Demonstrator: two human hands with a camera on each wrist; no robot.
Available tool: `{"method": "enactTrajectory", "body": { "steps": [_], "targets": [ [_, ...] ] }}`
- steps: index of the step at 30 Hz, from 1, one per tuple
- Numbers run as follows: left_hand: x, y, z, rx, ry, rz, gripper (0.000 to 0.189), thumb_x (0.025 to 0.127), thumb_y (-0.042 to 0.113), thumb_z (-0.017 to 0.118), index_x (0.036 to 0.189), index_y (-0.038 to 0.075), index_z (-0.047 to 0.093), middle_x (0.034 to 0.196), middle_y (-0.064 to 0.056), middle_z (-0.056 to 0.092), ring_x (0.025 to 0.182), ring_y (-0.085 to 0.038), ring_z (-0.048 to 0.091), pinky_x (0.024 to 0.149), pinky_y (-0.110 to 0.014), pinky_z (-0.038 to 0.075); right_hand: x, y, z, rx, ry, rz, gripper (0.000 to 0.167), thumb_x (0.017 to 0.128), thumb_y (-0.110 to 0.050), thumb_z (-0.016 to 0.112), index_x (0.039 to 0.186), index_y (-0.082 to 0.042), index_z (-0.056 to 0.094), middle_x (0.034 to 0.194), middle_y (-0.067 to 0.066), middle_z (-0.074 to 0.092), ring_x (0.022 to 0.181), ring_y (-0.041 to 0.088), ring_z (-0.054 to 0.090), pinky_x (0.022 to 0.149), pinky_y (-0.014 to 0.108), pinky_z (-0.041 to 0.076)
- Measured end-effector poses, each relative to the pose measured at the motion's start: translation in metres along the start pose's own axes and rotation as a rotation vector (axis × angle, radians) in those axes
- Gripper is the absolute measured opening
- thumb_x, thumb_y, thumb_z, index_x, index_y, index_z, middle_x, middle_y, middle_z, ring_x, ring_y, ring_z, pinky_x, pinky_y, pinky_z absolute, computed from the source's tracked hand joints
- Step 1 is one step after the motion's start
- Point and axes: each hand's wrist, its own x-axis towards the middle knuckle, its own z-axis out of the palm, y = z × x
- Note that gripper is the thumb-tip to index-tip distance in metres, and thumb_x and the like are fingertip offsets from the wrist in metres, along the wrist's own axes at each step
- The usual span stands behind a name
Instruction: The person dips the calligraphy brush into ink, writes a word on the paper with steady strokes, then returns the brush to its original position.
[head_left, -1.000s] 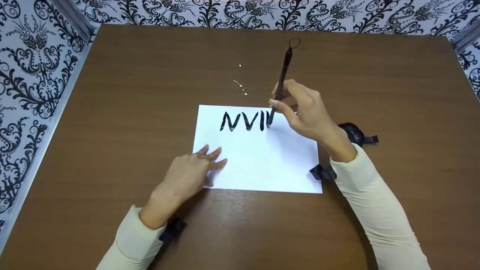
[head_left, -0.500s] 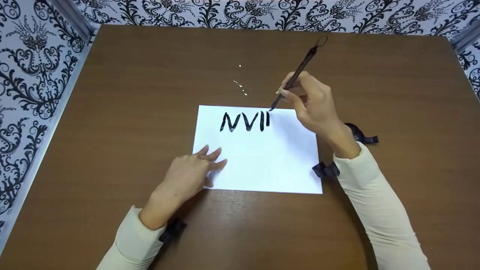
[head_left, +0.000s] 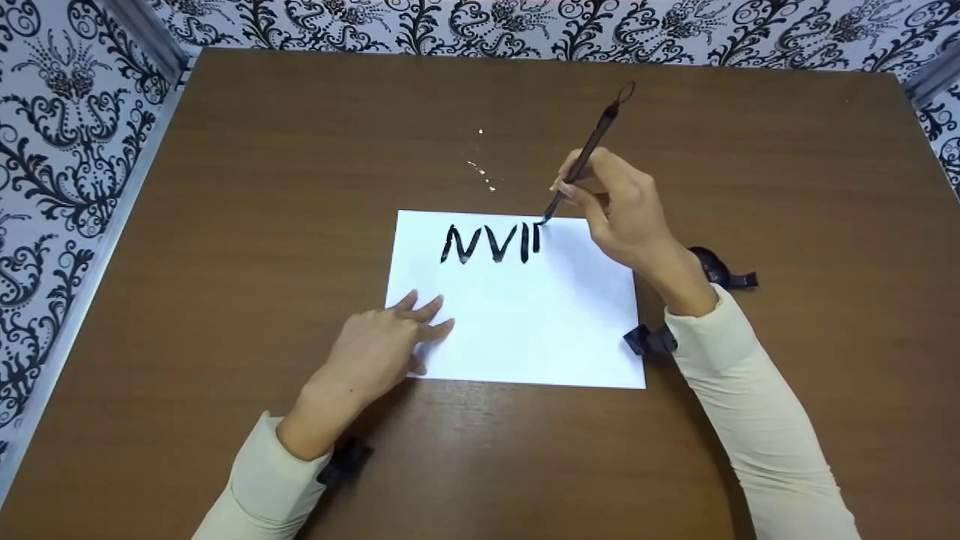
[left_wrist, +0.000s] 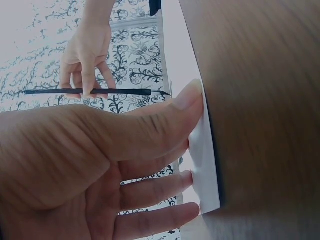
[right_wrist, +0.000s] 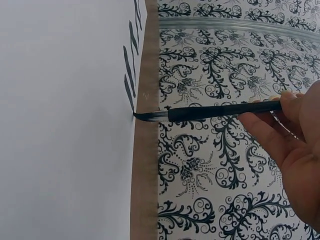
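My right hand [head_left: 619, 206] pinches a dark calligraphy brush [head_left: 592, 142] with a loop at its top end. In the right wrist view the brush's black, bent tip [right_wrist: 142, 116] touches the white paper [right_wrist: 65, 150] at the top of the last stroke. Bold black strokes [head_left: 491, 243], a zigzag followed by two upright lines, run along the paper's upper part. My left hand [head_left: 375, 349] rests with spread fingers on the paper's lower left corner. Seen from the left wrist, its thumb [left_wrist: 187, 100] lies along the sheet's edge and the fingers stretch onto the sheet.
The paper lies on a brown wooden table [head_left: 247, 225]. A few small pale specks [head_left: 481, 175] mark the table beyond the sheet. A black strap [head_left: 712, 268] sits at the right wrist. Black-and-white patterned wallpaper [head_left: 450, 28] surrounds the table's far and left sides.
The right hand has finished the second upright line downward, lifted to its top and tilted the brush right. A short mark now begins rightward there. The left hand has stayed still.
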Motion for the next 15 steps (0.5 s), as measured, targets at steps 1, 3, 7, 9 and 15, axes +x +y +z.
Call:
{"method": "enactTrajectory", "body": {
  "steps": [1, 3, 7, 9, 15],
  "targets": [
    [0.0001, 0.0001, 0.0000, 0.000, -0.003, -0.001, 0.051, 0.074, 0.006, 0.080, 0.122, 0.020, 0.066, 0.133, -0.006, 0.055, 0.123, -0.033, 0.051, 0.042, -0.025, 0.035, -0.0001, 0.0002, -0.0001, -0.001, -0.004, -0.001, 0.017, 0.089, 0.002, 0.062, 0.105, 0.000, 0.058, 0.096, 0.010, 0.064, 0.091, 0.021, 0.068, 0.075, 0.028, 0.053],
    [0.0003, 0.0002, 0.0000, -0.001, -0.010, -0.004, 0.052, 0.075, 0.006, 0.080, 0.122, 0.020, 0.066, 0.134, -0.006, 0.054, 0.123, -0.032, 0.050, 0.042, -0.025, 0.035, -0.0002, 0.0003, -0.0003, 0.000, -0.015, -0.004, 0.017, 0.089, 0.002, 0.061, 0.106, 0.000, 0.057, 0.096, 0.011, 0.063, 0.090, 0.021, 0.068, 0.075, 0.030, 0.053],
    [-0.0001, -0.0003, 0.0002, 0.006, -0.001, 0.004, 0.053, 0.073, 0.008, 0.081, 0.122, 0.020, 0.066, 0.133, -0.006, 0.055, 0.122, -0.032, 0.051, 0.042, -0.026, 0.037, -0.0004, 0.0005, -0.0011, -0.013, -0.035, -0.016, 0.015, 0.090, 0.002, 0.060, 0.105, 0.001, 0.057, 0.097, 0.011, 0.063, 0.090, 0.021, 0.068, 0.074, 0.027, 0.053],
    [-0.0004, -0.0007, 0.0003, 0.013, 0.008, 0.014, 0.053, 0.073, 0.009, 0.082, 0.122, 0.020, 0.066, 0.133, -0.007, 0.055, 0.121, -0.033, 0.052, 0.043, -0.027, 0.038, -0.0005, 0.0008, -0.0015, -0.023, -0.044, -0.019, 0.013, 0.091, 0.002, 0.058, 0.104, 0.001, 0.056, 0.097, 0.011, 0.062, 0.091, 0.021, 0.068, 0.073, 0.027, 0.053],
    [-0.0003, -0.0008, 0.0003, 0.020, 0.014, 0.026, 0.053, 0.072, 0.010, 0.082, 0.122, 0.019, 0.066, 0.132, -0.007, 0.056, 0.121, -0.032, 0.053, 0.043, -0.027, 0.039, -0.0003, 0.0006, -0.0043, -0.064, -0.080, -0.019, 0.013, 0.092, 0.002, 0.057, 0.105, 0.003, 0.055, 0.098, 0.013, 0.061, 0.092, 0.021, 0.067, 0.076, 0.028, 0.053]
  ]
}}
